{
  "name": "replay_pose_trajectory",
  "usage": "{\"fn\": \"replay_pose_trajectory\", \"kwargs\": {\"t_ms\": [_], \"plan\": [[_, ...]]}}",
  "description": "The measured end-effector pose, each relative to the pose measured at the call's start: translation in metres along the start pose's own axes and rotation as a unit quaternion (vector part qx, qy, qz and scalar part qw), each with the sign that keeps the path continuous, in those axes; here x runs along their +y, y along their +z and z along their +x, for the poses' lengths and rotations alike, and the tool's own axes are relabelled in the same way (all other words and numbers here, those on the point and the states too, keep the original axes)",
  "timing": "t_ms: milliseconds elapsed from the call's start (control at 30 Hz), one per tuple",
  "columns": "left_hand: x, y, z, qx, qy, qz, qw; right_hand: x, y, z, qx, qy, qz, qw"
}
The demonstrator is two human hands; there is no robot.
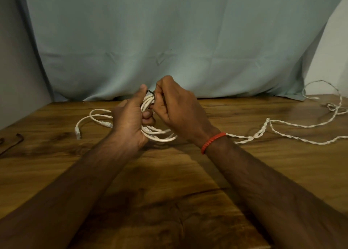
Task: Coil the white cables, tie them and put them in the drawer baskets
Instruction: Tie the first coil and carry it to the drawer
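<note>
1. Centrally, the left hand (130,122) is curled round the coiled white cable (147,102), its thumb raised along the top of the bundle and its fingers wrapped under the strands.
2. The right hand (177,105) faces it, just beside it, fingers bent and pinching a thin dark tie (150,92) at the top of the bundle.
3. Where it is gripped, the bundle stands roughly upright above the middle of the table; its smooth, round, glossy strands lie side by side.
4. Below the hands the loops flatten into a long oval that runs left to right, drooping onto the wood.
5. One loose end trails left and points toward the near side, ending in a clear, blocky plug (77,133).
6. A red braided thread band (212,142) circles the right wrist.
7. To the right a second white cable (293,123), twisted like rope, sprawls uncoiled toward the far right edge.
8. The table (169,182) is dark-grained wood with a dull sheen.
9. Thin dark strips (18,136) lie at its left edge.
10. A creased pale green cloth (169,32) hangs behind.
</note>
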State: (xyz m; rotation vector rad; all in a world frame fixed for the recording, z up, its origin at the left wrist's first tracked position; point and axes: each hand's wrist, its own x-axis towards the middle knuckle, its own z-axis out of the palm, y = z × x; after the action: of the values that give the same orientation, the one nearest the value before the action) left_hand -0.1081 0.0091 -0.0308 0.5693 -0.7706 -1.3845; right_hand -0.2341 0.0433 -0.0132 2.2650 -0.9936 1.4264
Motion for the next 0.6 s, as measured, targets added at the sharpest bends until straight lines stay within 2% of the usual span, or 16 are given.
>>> {"fn": "replay_pose_trajectory", "kwargs": {"t_ms": [133, 233, 333, 400, 533, 600], "plan": [[-0.003, -0.003, 0.003, -0.026, -0.050, -0.015, 0.998, -0.002, -0.005, 0.000, 0.027, -0.019, 0.001, 0.999], [-0.006, -0.004, 0.006, -0.077, -0.101, -0.043, 0.991, -0.002, -0.010, -0.001, 0.041, -0.023, 0.001, 0.999], [-0.003, -0.002, 0.007, -0.080, -0.108, -0.045, 0.990, -0.008, -0.018, -0.001, 0.054, -0.027, -0.019, 0.998], [-0.001, 0.002, 0.002, -0.077, -0.098, -0.043, 0.991, -0.015, -0.026, 0.001, 0.050, -0.024, -0.029, 0.998], [0.002, 0.023, -0.027, -0.138, -0.188, -0.089, 0.968, -0.029, -0.054, -0.002, 0.021, -0.027, -0.060, 0.998], [0.004, 0.038, -0.046, -0.143, -0.177, -0.076, 0.971, -0.035, -0.073, -0.004, 0.012, -0.025, -0.077, 0.997]]}}
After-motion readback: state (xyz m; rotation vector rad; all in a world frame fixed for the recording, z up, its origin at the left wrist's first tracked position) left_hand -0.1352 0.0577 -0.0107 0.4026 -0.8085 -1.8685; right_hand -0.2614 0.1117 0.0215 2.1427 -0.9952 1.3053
